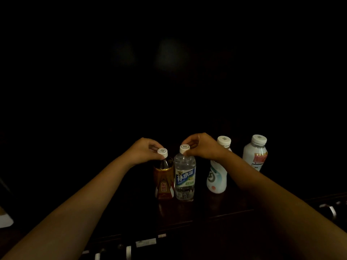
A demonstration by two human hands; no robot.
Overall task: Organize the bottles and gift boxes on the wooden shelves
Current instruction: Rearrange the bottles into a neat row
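Several bottles stand upright on a dark wooden shelf (216, 207). My left hand (144, 150) pinches the white cap of a brown tea bottle (163, 182) with a red and gold label. Touching it on the right is a clear water bottle (185, 178) with a blue label, and my right hand (201, 147) grips its white cap. Further right stand a white bottle (216, 180) with a teal swirl, partly behind my right forearm, and a white bottle (255, 153) with a red label. No gift boxes are visible.
The scene is very dark and the back of the shelf is hidden. The shelf's front edge (169, 229) runs across below the bottles. Pale glints (145, 242) lie lower down, and a metal ring (330, 210) shows at the right. A pale object (5, 220) sits at the left edge.
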